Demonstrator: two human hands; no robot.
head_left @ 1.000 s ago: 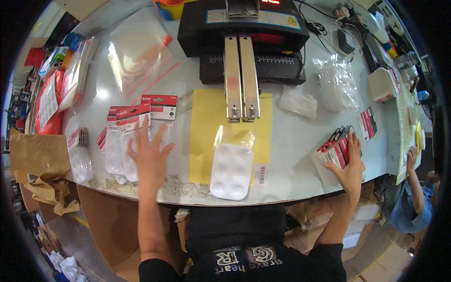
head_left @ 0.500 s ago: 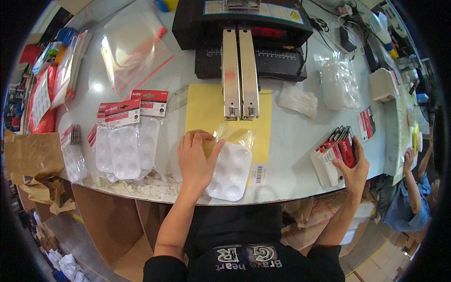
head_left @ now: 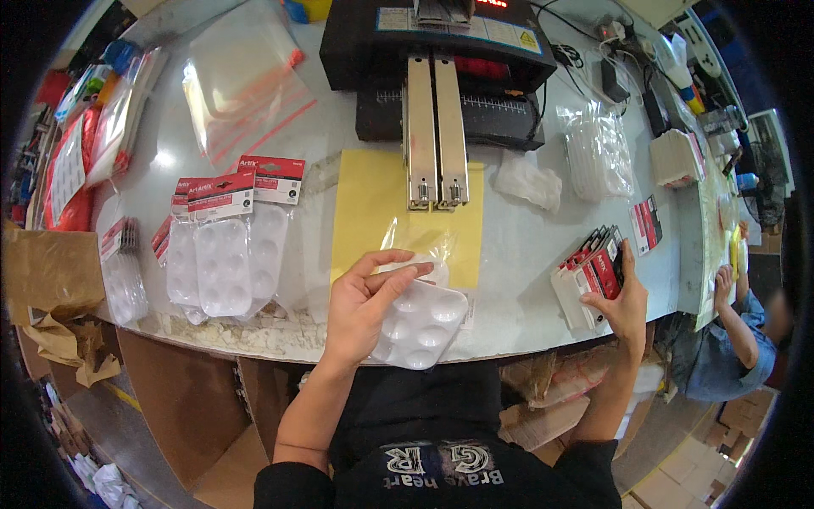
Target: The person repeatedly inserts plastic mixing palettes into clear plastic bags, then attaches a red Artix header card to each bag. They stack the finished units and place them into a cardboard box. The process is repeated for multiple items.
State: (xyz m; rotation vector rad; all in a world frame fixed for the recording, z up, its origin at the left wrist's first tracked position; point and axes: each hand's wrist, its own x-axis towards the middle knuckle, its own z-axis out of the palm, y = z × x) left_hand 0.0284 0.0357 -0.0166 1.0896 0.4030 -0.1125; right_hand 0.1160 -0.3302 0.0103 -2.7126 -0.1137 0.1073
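My left hand [head_left: 360, 305] is closed with thumb and fingers pinched at the top of a white plastic paint palette [head_left: 424, 322], which sits in a clear bag. The palette has round wells and is tilted at the table's near edge, its lower end over my lap. To the right, my right hand [head_left: 623, 301] is wrapped round the near side of a stack of folded red, black and white header cards [head_left: 587, 284]. Its thumb lies on the front and its fingers on the far side. Beneath the stapling arms lies a yellow sheet [head_left: 356, 204].
A black machine with two metal arms [head_left: 432, 136] stands ahead. Left are carded, bagged palettes [head_left: 222, 271], clear bags [head_left: 233, 76] and a brown paper bag [head_left: 51, 276]. Right are a loose card [head_left: 646, 225], crumpled plastic [head_left: 530, 182], bagged palettes [head_left: 595, 153] and another person's arm [head_left: 738, 327].
My left hand's thumb and fingers have closed together at the palette's top, and the palette has tilted and shifted slightly nearer. The right hand stays at the card stack. The view has shifted slightly.
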